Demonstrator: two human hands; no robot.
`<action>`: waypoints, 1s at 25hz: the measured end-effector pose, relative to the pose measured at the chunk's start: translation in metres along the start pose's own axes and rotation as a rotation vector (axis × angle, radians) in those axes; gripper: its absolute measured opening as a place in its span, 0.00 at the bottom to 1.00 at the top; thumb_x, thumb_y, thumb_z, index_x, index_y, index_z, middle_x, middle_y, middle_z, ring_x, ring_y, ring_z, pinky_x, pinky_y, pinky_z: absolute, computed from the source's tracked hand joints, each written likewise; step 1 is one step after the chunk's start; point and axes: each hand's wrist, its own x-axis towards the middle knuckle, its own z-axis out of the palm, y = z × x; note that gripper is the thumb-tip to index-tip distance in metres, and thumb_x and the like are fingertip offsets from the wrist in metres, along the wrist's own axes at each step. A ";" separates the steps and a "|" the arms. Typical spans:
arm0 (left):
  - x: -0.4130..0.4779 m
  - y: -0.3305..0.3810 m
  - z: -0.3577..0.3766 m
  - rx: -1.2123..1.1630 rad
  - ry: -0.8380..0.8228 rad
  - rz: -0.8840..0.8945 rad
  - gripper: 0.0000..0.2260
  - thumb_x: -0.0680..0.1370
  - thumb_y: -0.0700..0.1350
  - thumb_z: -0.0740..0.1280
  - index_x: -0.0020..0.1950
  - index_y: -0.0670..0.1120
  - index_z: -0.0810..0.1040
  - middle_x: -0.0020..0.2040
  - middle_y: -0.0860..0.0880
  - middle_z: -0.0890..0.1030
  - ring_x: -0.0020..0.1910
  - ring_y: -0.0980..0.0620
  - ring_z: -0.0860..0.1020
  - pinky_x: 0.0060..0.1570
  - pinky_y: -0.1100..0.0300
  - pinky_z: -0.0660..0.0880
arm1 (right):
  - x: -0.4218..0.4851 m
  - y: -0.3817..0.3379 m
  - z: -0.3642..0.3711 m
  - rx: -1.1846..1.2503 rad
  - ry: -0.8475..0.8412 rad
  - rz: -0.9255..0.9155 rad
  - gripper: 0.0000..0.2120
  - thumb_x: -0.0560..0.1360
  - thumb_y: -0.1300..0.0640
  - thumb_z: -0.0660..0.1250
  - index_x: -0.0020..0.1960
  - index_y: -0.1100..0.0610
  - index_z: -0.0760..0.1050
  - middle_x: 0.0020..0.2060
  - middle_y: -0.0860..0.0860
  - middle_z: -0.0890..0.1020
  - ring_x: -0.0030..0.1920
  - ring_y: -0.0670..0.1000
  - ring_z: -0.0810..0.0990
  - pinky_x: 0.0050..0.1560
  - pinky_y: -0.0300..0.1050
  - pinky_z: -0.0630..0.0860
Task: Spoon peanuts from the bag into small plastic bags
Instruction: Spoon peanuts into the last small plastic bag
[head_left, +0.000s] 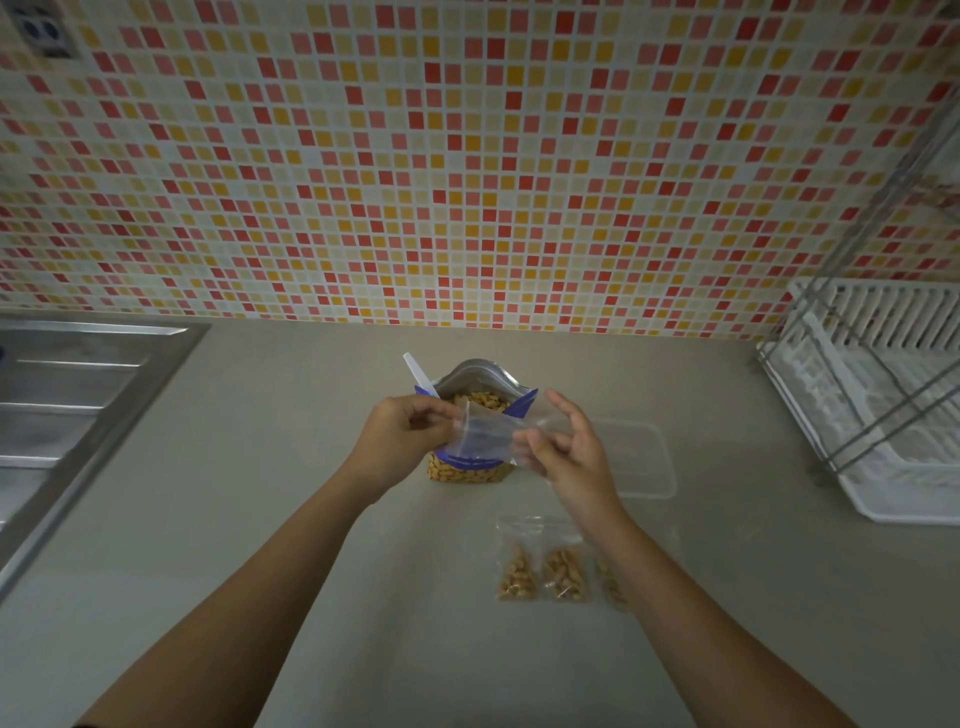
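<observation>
An open peanut bag (470, 470) with a blue band stands on the counter, full of peanuts, and a white spoon (420, 375) sticks out of its mouth at the left. In front of the bag I hold an empty small clear plastic bag (485, 434) between both hands. My left hand (402, 441) pinches its left edge. My right hand (563, 449) pinches its right edge with the other fingers spread. Three small filled bags (558, 569) lie on the counter near my right forearm; the rightmost is partly hidden by it.
A clear plastic container (641, 460) lies behind my right hand. A white dish rack (878, 395) with a metal frame stands at the right. A steel sink drainboard (67, 410) fills the left edge. The tiled wall (467, 156) rises behind the counter.
</observation>
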 end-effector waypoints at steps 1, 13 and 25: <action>0.001 0.001 0.000 0.046 0.007 0.010 0.11 0.73 0.35 0.68 0.42 0.52 0.81 0.39 0.46 0.83 0.39 0.50 0.81 0.44 0.60 0.80 | 0.000 0.000 -0.001 -0.022 -0.019 -0.003 0.23 0.76 0.64 0.62 0.69 0.52 0.61 0.37 0.47 0.86 0.44 0.43 0.83 0.45 0.39 0.79; 0.005 0.008 -0.002 0.066 -0.014 -0.051 0.09 0.73 0.35 0.66 0.40 0.49 0.81 0.39 0.43 0.82 0.36 0.51 0.79 0.36 0.67 0.77 | -0.001 -0.014 -0.007 -0.479 0.023 -0.124 0.29 0.73 0.56 0.69 0.70 0.51 0.61 0.61 0.42 0.69 0.60 0.39 0.69 0.53 0.23 0.66; 0.008 0.021 0.006 0.168 -0.074 0.040 0.12 0.70 0.35 0.69 0.50 0.45 0.71 0.32 0.49 0.83 0.30 0.61 0.78 0.39 0.63 0.77 | 0.007 -0.025 0.023 -1.050 -0.165 -0.499 0.29 0.66 0.44 0.73 0.62 0.54 0.71 0.59 0.49 0.76 0.60 0.48 0.71 0.60 0.37 0.66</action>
